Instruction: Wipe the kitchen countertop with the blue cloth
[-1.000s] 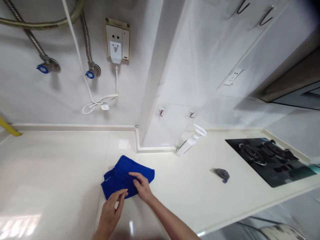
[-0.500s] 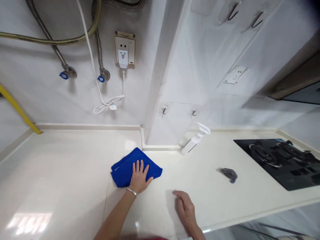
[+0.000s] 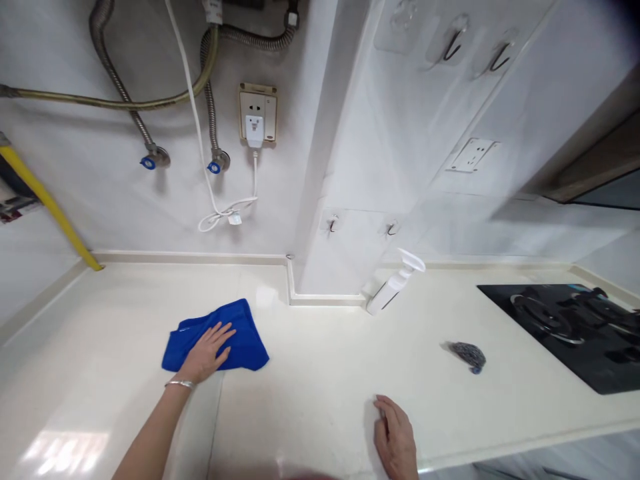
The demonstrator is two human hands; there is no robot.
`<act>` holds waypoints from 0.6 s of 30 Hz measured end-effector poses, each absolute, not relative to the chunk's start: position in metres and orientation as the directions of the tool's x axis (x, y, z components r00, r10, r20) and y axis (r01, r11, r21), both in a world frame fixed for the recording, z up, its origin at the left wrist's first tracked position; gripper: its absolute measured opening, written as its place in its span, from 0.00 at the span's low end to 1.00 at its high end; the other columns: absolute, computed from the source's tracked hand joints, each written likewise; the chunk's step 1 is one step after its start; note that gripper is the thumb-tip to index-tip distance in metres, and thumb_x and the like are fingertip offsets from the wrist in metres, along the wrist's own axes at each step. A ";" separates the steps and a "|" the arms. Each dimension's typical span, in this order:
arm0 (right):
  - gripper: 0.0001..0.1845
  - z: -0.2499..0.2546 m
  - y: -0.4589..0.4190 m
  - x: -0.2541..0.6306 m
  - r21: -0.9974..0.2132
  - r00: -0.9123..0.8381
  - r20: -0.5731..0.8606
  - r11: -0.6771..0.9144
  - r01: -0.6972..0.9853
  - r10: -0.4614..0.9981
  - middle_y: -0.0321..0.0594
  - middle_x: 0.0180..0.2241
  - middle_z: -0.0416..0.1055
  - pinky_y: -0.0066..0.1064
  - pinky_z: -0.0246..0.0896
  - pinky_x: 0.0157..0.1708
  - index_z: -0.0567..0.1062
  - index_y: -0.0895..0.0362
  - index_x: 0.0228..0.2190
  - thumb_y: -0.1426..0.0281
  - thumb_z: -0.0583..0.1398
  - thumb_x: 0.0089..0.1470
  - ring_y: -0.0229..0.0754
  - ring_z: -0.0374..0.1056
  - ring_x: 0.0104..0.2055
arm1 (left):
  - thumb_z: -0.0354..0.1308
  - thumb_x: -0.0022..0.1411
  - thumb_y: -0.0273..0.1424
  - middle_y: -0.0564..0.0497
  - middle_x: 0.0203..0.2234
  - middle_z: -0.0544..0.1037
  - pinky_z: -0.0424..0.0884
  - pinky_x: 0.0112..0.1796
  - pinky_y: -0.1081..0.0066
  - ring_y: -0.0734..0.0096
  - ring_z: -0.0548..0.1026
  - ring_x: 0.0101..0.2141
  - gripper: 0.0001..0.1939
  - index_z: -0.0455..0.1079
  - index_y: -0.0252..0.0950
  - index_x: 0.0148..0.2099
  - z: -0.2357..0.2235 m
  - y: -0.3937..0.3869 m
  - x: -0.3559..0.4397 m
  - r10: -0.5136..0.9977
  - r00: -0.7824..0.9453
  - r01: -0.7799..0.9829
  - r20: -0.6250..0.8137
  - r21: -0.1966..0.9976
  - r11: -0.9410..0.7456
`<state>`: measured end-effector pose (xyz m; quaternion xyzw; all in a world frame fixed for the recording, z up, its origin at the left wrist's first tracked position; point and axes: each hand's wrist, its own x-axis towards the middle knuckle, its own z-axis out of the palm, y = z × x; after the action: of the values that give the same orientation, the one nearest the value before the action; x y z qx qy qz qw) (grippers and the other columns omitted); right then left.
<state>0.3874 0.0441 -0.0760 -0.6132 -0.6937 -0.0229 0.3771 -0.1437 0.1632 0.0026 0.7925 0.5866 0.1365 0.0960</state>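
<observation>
A blue microfiber cloth (image 3: 246, 341) lies in a loose fold on the cream stone countertop (image 3: 320, 373). My left hand (image 3: 205, 353), wearing a thin silver bangle (image 3: 179, 384), rests flat on it with the fingers spread. My right hand (image 3: 395, 433) touches nothing but the countertop, near its front edge, with the fingers loosely together. Between the two hands lies bare stone. A grey-blue scouring pad (image 3: 469, 357) sits to the right of my right hand, out of reach of its fingertips.
A white spray bottle (image 3: 393, 287) stands against the wall's skirting. A black glass gas hob (image 3: 560, 333) fills the far right. Behind the counter are a wall socket with a white plug (image 3: 257, 113), braided hoses with blue-marked valves (image 3: 155, 159), and a yellow pipe (image 3: 47, 200).
My left hand has slid the cloth leftward along the countertop. My right hand has shifted a little toward the front edge. The view has drifted slightly too.
</observation>
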 end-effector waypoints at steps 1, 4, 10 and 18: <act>0.15 -0.076 0.043 0.387 -0.434 0.035 0.542 0.245 0.867 0.839 0.50 0.49 0.73 0.53 0.68 0.52 0.72 0.55 0.46 0.70 0.51 0.61 0.51 0.70 0.52 | 0.45 0.69 0.42 0.47 0.66 0.63 0.55 0.65 0.49 0.56 0.56 0.67 0.27 0.64 0.41 0.65 0.004 0.161 -0.153 0.969 0.238 0.912 0.074 0.326 -0.249; 0.18 -0.079 0.037 0.390 -0.438 0.011 0.511 0.249 0.863 0.859 0.52 0.53 0.71 0.53 0.68 0.53 0.71 0.56 0.50 0.69 0.50 0.62 0.53 0.69 0.55 | 0.47 0.66 0.42 0.41 0.66 0.61 0.56 0.65 0.50 0.50 0.56 0.67 0.30 0.63 0.35 0.66 0.004 0.154 -0.158 0.998 0.053 0.941 0.028 0.332 -0.059; 0.22 -0.090 0.033 0.403 -0.303 -0.143 0.551 0.357 0.884 0.822 0.52 0.55 0.71 0.48 0.74 0.48 0.68 0.55 0.55 0.70 0.51 0.61 0.53 0.71 0.54 | 0.44 0.67 0.47 0.20 0.63 0.59 0.55 0.59 0.34 0.28 0.54 0.65 0.36 0.63 0.21 0.64 -0.009 0.165 -0.097 0.895 -0.426 0.887 0.135 0.256 0.383; 0.20 -0.087 0.034 0.400 -0.416 -0.001 0.537 0.265 0.870 0.844 0.48 0.50 0.75 0.50 0.76 0.44 0.75 0.49 0.51 0.65 0.56 0.58 0.56 0.75 0.49 | 0.42 0.66 0.53 0.17 0.66 0.51 0.45 0.59 0.28 0.20 0.40 0.67 0.45 0.56 0.15 0.67 -0.025 0.200 -0.047 0.904 -0.207 0.976 0.375 0.140 0.166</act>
<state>0.4003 0.0338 -0.0867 -0.6058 -0.7072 -0.0180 0.3642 -0.0466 0.2002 -0.0248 0.6212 0.7565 0.1767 -0.1027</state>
